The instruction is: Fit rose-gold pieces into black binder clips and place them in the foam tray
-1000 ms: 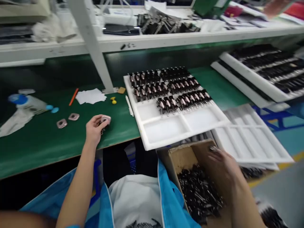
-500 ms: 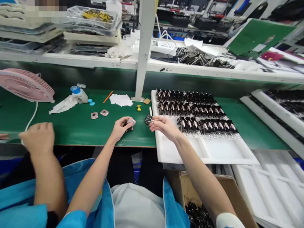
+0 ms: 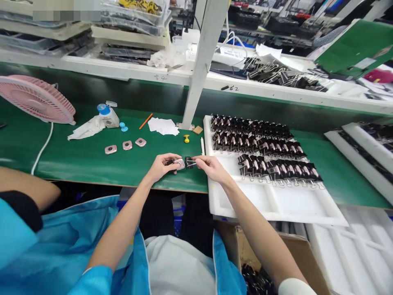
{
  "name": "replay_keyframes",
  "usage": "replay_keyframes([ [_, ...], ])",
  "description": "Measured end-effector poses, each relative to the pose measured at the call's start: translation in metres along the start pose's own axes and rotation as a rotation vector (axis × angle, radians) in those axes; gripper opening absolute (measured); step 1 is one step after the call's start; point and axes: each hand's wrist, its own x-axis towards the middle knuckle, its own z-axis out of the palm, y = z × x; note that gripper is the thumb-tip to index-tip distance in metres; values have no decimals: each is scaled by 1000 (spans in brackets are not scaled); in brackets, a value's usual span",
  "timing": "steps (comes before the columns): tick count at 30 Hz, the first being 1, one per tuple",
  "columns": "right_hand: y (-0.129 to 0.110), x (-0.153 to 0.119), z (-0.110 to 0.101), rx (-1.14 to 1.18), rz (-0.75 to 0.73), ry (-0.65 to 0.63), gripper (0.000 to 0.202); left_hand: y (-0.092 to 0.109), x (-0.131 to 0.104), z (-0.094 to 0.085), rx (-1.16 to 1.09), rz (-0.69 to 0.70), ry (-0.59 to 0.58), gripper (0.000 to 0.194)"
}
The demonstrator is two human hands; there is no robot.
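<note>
My left hand (image 3: 162, 167) grips a pink watch case (image 3: 179, 164) over the front of the green mat, with something black partly hidden under its fingers. Close on its right, my right hand (image 3: 211, 167) pinches the wire handles of a black binder clip (image 3: 189, 162), whose jaws face the case. Three more pink cases lie on the mat to the left: one (image 3: 111, 149), a second (image 3: 127, 145) and a third (image 3: 141, 142). A white tray (image 3: 239, 206) at the right holds rows of clips clamped on pink cases.
A pink fan (image 3: 37, 98), a blue-capped bottle (image 3: 108, 116) and a white cloth (image 3: 87, 128) stand or lie at the left. Behind my hands are a yellow piece (image 3: 186, 139) and white paper (image 3: 163, 126). A co-worker's arm (image 3: 27, 186) rests at the left edge.
My right hand has brought the clip close to the case in my left hand. Three loose cases now show on the mat instead of two. The co-worker's hand has left view; the camera view has shifted.
</note>
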Motion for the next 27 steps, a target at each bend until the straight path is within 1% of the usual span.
replay_keyframes([
  [4,-3,2,1,-95,-68,-78,43,2,-1,2,23,-24,-20,35],
  [9,-1,2,4,-151,-74,-78,41,3,-1,4,43,-30,-31,38],
  [13,-3,2,4,-152,-75,-74,38,3,-2,3,62,-17,-42,38],
  [16,-5,3,6,-149,-36,-67,37,5,-2,5,73,-13,-46,38],
  [19,-7,7,14,-157,28,-69,35,7,-3,8,86,-26,-56,38],
  [22,-13,9,25,-142,23,-96,36,10,-3,6,126,-16,-104,47],
  [23,-15,7,27,-117,34,-88,33,12,-2,2,162,10,-93,52],
  [24,-18,4,27,-68,65,-61,31,15,-1,-3,218,53,-46,54],
  [25,-21,-1,25,12,113,-21,30,17,0,-11,301,109,44,54],
  [26,-23,-8,21,116,168,26,32,20,3,-22,410,170,169,50],
  [27,-26,-17,15,227,218,81,36,23,5,-34,550,231,327,44],
])
